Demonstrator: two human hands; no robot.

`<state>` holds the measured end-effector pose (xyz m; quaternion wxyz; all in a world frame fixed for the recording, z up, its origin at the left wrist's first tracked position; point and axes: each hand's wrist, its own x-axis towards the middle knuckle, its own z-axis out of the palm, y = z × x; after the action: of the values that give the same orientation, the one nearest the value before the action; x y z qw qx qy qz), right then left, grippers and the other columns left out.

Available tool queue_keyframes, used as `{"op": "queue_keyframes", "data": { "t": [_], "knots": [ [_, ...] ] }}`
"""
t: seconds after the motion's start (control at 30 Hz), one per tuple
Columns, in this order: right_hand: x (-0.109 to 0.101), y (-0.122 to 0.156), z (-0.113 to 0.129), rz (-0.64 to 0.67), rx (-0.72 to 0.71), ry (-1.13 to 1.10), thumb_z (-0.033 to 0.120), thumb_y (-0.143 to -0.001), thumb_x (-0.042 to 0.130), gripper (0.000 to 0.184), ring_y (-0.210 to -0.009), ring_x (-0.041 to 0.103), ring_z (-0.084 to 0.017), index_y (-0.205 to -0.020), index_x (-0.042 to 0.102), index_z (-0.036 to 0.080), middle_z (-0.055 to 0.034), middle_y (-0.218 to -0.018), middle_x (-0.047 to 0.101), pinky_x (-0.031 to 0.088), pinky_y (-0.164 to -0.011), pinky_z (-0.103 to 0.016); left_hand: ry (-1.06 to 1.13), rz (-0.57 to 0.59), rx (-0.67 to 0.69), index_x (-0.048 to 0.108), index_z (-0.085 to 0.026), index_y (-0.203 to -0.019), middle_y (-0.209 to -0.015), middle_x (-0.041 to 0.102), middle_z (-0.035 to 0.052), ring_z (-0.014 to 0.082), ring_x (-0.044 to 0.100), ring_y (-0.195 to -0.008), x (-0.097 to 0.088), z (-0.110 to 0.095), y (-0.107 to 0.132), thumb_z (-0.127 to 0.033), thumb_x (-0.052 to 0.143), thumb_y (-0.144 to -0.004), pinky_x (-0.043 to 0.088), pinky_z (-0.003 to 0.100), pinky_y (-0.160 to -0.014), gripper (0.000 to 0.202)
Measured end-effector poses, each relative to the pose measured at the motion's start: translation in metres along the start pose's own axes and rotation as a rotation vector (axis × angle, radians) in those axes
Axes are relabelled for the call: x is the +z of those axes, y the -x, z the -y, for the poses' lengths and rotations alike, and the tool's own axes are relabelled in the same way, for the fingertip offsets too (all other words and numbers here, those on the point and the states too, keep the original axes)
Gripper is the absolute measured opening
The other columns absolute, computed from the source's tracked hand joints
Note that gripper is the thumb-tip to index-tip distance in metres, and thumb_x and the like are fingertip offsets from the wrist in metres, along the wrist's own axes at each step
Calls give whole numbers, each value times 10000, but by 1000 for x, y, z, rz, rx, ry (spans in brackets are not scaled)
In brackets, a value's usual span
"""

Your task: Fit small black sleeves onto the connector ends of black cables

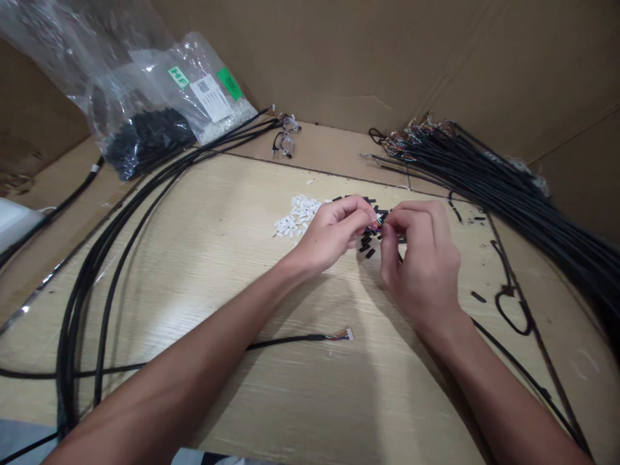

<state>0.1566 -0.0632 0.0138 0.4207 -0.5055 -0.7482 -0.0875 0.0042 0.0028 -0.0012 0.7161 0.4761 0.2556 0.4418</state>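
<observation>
Cardboard wall point(329, 71) well fwd of L hand point(332, 234), R hand point(422, 258); wires point(380, 221) pinched btwn

Head view from above; faces forward and down over the tabletop point(217, 213).

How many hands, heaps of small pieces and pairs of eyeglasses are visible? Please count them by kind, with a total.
Hands: 2 (left hand, right hand)
Heaps: 2 (white pieces, black pieces)
Pairs of eyeglasses: 1
Total: 5
</observation>
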Motion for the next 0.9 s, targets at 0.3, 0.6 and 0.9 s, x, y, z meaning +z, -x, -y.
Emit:
{"op": "queue_keyframes", "data": {
  "t": [0.3, 0.6, 0.9],
  "knots": [
    [-1, 0, 1, 1, -24, 23, 146, -1144, 524, 162, -984, 701, -246, -1089, 603, 276, -86, -1084, 715, 546, -766, -394, 46, 15, -8, 630, -197, -794, -627, 397, -77, 51, 259, -512, 0, -2, 0, -270, 734, -854, 188, 232, -497, 140],
    [0, 0, 2, 12, -73, 110, 125, -1155, 524, 148, -960, 703, -225, -1117, 614, 236, -102, -1114, 740, 505, -728, -355, -90, -3, 42, 632, -199, -809, -647, 451, -69, 70, 347, -555, -2, -3, 2, -294, 703, -883, 236, 254, -529, 139],
    [0, 0, 0, 7, -118, 116, 103, -1145, 528, 150, -935, 686, -237, -1151, 624, 218, -119, -1111, 730, 491, -731, -371, -228, 24, 150, 610, -202, -799, -712, 546, -31, 104, 485, -679, -4, -4, 2, -275, 727, -935, 365, 260, -627, 194]
  ]
}}
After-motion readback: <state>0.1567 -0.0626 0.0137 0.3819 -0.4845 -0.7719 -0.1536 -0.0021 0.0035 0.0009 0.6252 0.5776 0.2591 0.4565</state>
